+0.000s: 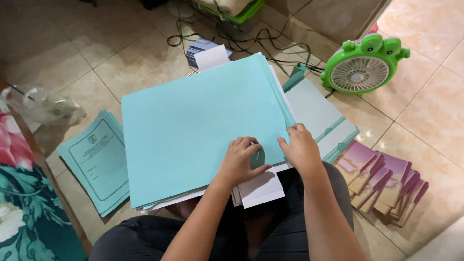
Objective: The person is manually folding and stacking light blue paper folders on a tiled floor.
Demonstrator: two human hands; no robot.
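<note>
Basically, big pale-blue folder stack (193,130) is lying across the person's lap, over white sheets (258,191). Left hand (240,162) is resting curled on the top folder's near edge, fingers pinching a small stapler (257,157). Right hand (300,147) is pressing flat, fingers together, on the folder's right corner.

Both forearms enter from bottom centre, bare, angled up and slightly apart. Left hand (240,162): palm down, fingers curled, thumb out to the right, fingertips pressed flat. Right hand (300,147): palm down, just beside the left, fingers bent at the knuckles, wrist straight. Hands near, not touching
</note>
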